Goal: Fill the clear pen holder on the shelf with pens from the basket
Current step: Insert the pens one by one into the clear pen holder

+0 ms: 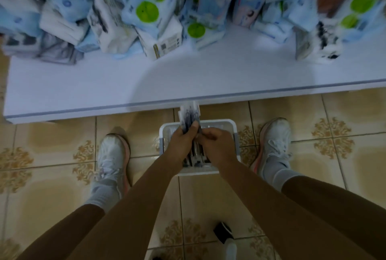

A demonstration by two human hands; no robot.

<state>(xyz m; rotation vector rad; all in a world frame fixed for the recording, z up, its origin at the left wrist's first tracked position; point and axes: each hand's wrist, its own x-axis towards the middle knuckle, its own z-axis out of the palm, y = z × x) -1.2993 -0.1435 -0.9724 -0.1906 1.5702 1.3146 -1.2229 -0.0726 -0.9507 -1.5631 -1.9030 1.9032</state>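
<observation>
Both hands are down in the white basket (230, 123) at lower centre, gathering pens (189, 117): my left hand (182, 141) grips a bunch, and my right hand (218, 141) curls its fingers onto more beside it. Next, I judge, comes lifting them to the shelf (125, 84) above; the clear pen holder is out of view.

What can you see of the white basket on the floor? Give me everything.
The basket is white, rectangular and plastic-looking, with rounded corners and a greyish strip on each long side. It sits upright on the tiled floor between the person's shoes, just in front of the shelf edge. Dark pens lie lengthwise inside. The left hand, holding a pen bundle, and the right hand hide much of the interior. Whether either hand touches the basket cannot be told.
</observation>
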